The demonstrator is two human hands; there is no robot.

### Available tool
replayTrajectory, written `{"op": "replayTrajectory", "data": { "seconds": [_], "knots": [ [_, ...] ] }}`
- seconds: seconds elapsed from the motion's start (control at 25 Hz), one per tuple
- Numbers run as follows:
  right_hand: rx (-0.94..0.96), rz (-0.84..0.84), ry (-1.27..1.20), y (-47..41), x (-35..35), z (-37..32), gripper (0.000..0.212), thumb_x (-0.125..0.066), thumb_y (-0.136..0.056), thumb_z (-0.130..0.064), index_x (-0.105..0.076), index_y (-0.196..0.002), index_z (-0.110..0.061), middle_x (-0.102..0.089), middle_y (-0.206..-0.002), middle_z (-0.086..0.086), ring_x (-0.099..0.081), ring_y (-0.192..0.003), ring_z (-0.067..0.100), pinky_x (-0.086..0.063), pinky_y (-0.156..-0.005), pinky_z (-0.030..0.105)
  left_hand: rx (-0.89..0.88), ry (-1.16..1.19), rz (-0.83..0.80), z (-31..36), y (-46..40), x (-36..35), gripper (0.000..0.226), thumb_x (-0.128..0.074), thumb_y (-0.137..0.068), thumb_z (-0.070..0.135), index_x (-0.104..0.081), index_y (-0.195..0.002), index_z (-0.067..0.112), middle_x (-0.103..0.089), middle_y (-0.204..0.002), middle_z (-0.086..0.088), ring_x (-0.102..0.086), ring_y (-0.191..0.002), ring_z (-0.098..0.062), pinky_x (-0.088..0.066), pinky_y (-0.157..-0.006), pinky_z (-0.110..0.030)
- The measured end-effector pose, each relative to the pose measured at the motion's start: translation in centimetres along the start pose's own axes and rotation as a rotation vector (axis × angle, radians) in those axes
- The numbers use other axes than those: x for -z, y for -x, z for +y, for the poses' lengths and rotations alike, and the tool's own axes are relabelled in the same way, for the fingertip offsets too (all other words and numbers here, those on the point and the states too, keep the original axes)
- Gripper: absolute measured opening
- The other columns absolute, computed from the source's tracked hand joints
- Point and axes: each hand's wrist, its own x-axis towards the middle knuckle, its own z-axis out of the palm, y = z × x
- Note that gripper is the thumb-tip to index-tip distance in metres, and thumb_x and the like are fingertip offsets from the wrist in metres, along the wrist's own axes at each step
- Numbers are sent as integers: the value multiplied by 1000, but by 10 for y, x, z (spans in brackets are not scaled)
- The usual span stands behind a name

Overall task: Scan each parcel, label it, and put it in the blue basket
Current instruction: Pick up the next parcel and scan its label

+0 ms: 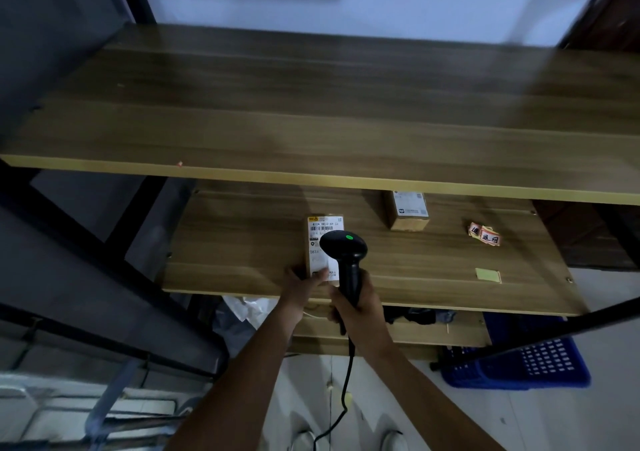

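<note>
Blue basket (pixel 540 364) under wooden shelves (pixel 415 253)

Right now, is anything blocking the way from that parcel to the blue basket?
Nothing visible does. The parcel lies at the shelf's front edge under the left hand; the blue basket sits on the floor below, to the right, past the shelf's dark frame bar.
</note>
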Motion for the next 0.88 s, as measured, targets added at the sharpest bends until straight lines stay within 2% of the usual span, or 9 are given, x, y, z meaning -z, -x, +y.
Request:
{"op": "replayTrajectory", "data": {
  "seconds": [0.08,0.28,0.44,0.56,0.6,0.68,0.76,0.88],
  "knots": [
    [-12,-5,-3,0,1,-1,17,-58,-91,0,-46,-97,-11,-51,-66,4,-56,-48,13,-49,-48,22,-18,-20,-2,0,-1,0,49,-86,-69,27,-69,-108,3,-75,-98,-12,-72,-92,-27,-57,-84,-40],
    [-22,-18,12,1,1,-3,16,-58,-92,-3,-46,-99,-10,-51,-70,7,-56,-50,11,-49,-49,20,-33,-44,7,0,-2,-2,41,-83,-73,21,-68,-105,1,-75,-94,-10,-72,-88,-24,-53,-68,-27],
    [-13,1,-10,0,1,-4,17,-58,-91,-1,-46,-99,-11,-49,-69,9,-54,-48,11,-48,-48,20,-7,5,-1,-1,-4,-3,45,-82,-74,18,-66,-112,0,-73,-104,-16,-71,-95,-27,-56,-80,-36],
    [-16,-8,-7,0,2,-4,16,-58,-91,-2,-46,-99,-7,-48,-70,10,-54,-48,9,-47,-47,18,2,8,-3,-3,-4,-3,65,-86,-68,35,-63,-117,-2,-70,-111,-17,-69,-101,-29,-55,-84,-39],
    [-12,-13,-1,0,2,-4,15,-58,-91,-2,-45,-98,-7,-49,-70,10,-55,-48,8,-47,-48,18,-5,-6,-1,-3,-5,-3,65,-87,-67,34,-64,-115,-2,-71,-109,-18,-69,-98,-29,-56,-79,-35],
    [1,-14,22,0,1,-4,16,-58,-91,-2,-45,-94,-10,-50,-69,8,-55,-48,9,-47,-48,19,-21,-24,15,-2,-4,-3,46,-84,-72,20,-68,-109,-3,-73,-100,-16,-71,-86,-24,-55,-67,-23],
    [8,-8,25,0,1,-4,16,-58,-91,-2,-45,-94,-11,-49,-67,7,-54,-48,11,-47,-48,19,-26,-29,27,1,0,-5,39,-82,-74,14,-69,-107,-3,-73,-95,-13,-70,-78,-17,-53,-61,-18],
    [8,-4,2,0,1,-4,18,-58,-91,-1,-46,-96,-12,-49,-65,11,-52,-47,14,-46,-47,21,-3,-9,39,1,1,-4,56,-87,-67,25,-66,-112,0,-73,-102,-15,-72,-87,-21,-57,-74,-31]
  ]
}}
